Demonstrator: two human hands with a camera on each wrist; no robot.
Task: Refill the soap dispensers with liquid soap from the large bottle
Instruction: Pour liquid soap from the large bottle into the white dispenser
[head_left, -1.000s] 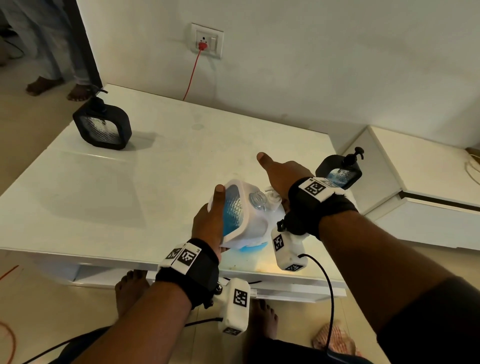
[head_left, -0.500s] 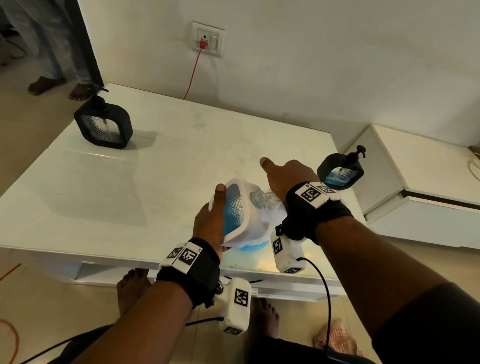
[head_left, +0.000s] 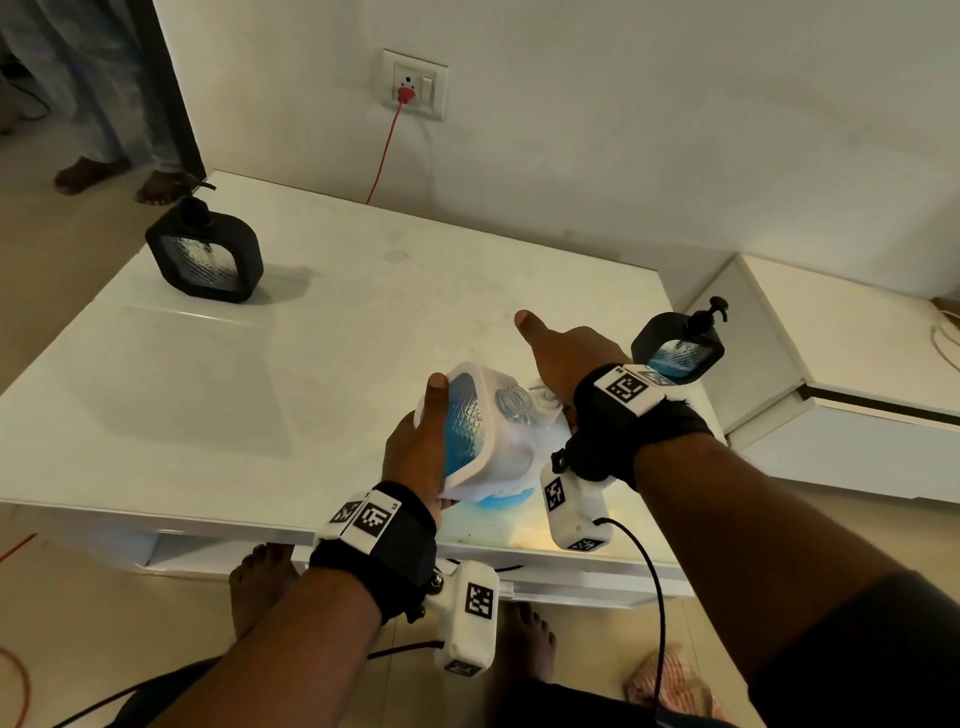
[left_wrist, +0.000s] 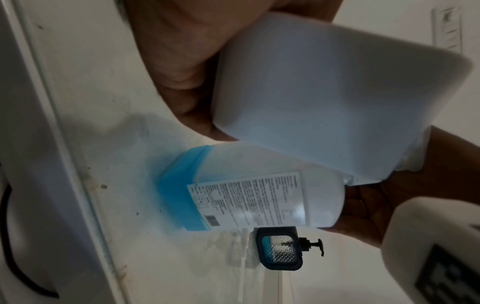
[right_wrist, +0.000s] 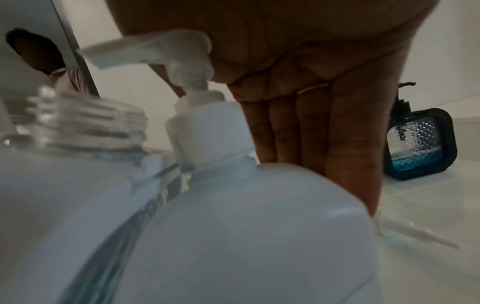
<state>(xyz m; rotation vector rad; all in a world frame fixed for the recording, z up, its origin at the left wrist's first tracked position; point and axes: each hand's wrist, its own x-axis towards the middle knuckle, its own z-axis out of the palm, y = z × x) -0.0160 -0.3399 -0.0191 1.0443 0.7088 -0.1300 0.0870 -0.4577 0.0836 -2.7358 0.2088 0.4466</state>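
There are no words here that I can read. The big see-through plastic soap bottle with blue liquid at its bottom (left_wrist: 259, 185) has a white paper label (left_wrist: 246, 203) full of tiny print and a barcode, but it is too small and blurry. The white blocks on the black wrist straps (head_left: 376, 517) show only black-and-white square patterns.

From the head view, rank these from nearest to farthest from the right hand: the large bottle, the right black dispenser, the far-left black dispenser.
1. large bottle: under the right hand, touching it.
2. right black dispenser: just right of the hand, at the table's edge.
3. far-left black dispenser: across the table, far left corner.
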